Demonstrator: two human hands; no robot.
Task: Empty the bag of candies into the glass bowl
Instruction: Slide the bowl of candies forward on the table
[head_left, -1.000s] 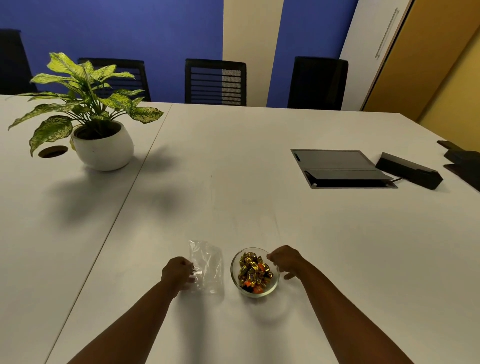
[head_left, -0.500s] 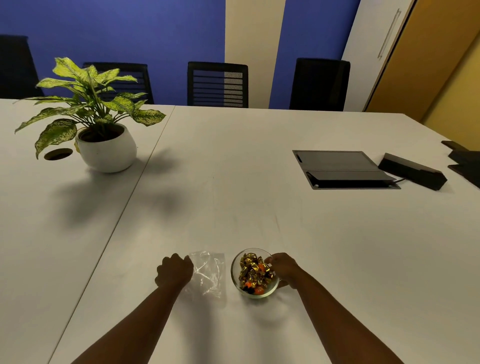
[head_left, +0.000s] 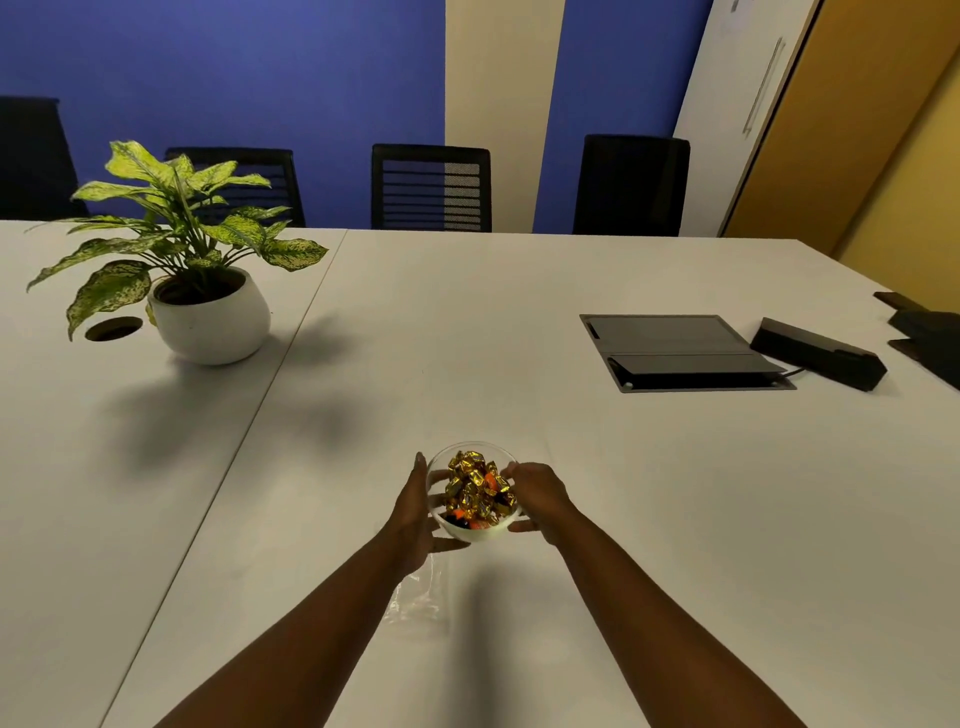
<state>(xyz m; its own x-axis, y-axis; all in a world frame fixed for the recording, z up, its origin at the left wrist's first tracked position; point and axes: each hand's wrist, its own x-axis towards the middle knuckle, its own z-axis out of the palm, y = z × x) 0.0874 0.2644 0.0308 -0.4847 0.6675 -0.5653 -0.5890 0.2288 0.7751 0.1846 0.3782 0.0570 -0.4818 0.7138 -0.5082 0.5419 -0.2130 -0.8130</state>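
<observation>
Glass bowl (head_left: 470, 531) of candies (head_left: 477, 492) between both hands' fingers (head_left: 418, 470).

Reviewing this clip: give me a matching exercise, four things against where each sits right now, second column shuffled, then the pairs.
Things:
1. bowl
2. bag
3. plant
4. candies

Places:
A. flat on the table, beside the left forearm
B. far left of the table
C. between both hands
D. inside the glass

Pairs: 1-C, 2-A, 3-B, 4-D
</observation>
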